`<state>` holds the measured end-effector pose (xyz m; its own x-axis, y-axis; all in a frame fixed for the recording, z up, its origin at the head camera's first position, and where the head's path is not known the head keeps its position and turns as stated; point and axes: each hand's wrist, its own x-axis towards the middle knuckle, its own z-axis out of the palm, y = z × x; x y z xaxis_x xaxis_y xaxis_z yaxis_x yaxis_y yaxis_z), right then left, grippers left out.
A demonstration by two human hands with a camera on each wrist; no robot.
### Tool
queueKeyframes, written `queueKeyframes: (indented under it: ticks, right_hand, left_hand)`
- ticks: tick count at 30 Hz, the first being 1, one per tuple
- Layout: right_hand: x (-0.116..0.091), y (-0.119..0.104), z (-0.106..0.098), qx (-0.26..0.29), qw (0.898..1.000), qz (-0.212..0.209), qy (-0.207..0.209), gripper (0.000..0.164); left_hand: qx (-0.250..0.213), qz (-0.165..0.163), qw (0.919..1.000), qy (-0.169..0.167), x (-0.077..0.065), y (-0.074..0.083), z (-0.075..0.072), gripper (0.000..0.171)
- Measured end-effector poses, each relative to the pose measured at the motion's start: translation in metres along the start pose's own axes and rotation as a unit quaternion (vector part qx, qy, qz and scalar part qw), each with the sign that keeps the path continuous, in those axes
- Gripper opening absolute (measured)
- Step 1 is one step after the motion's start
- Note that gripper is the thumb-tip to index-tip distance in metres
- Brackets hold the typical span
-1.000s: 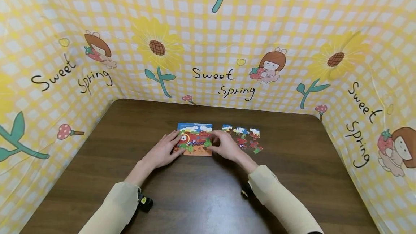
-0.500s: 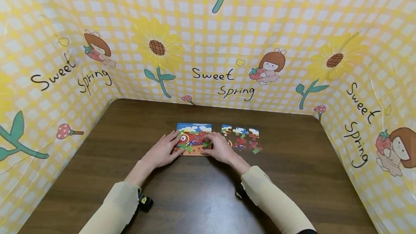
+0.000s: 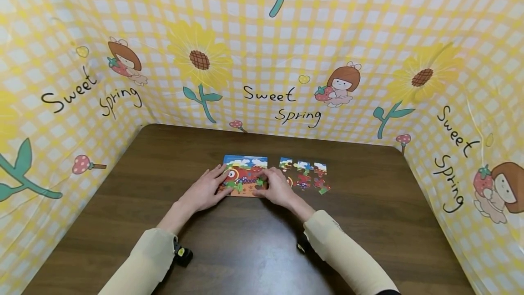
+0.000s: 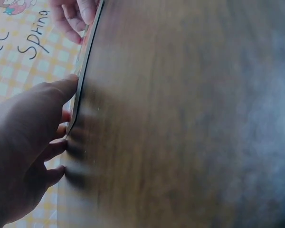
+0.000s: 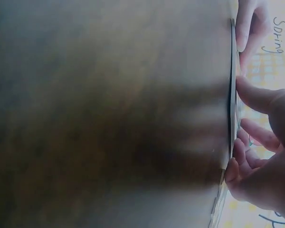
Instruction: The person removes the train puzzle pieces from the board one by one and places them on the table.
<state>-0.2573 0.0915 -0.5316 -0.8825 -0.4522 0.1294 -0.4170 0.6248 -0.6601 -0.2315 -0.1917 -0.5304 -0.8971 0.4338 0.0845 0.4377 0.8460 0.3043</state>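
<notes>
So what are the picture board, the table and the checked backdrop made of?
Picture board: probably cardboard or thin wood, going by its thin, flat edge; the face looks smoothly printed.
Table: wood or wood-look laminate, faintly glossy, from the brown grain and soft reflection.
Checked backdrop: seemingly thin matt fabric, since it creases softly.
</notes>
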Motion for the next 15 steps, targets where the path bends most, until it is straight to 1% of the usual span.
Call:
queueKeyframes:
  ticks: [1, 5, 7, 11, 15]
  right_hand:
    - [0.001, 0.004, 0.002, 0.008, 1.0, 0.002, 0.0, 0.043]
    - [0.002, 0.007, 0.004, 0.037, 0.999, 0.023, -0.004, 0.044]
    - [0.002, 0.007, 0.004, 0.038, 0.999, 0.03, -0.006, 0.044]
    - [-0.001, -0.005, -0.003, 0.05, 0.997, 0.049, -0.013, 0.043]
    - [-0.002, -0.012, -0.005, 0.045, 0.997, 0.059, -0.012, 0.044]
  left_hand:
    - [0.0, 0.0, 1.0, 0.0, 0.0, 0.0, 0.0, 0.07]
    - [-0.001, 0.0, 1.0, 0.003, 0.0, -0.001, 0.001, 0.07]
    - [-0.004, 0.0, 1.0, 0.004, 0.0, -0.001, 0.001, 0.07]
    - [-0.007, 0.003, 1.0, 0.005, -0.001, -0.001, 0.001, 0.07]
    - [-0.009, 0.002, 0.9999, 0.006, 0.0, -0.001, 0.002, 0.069]
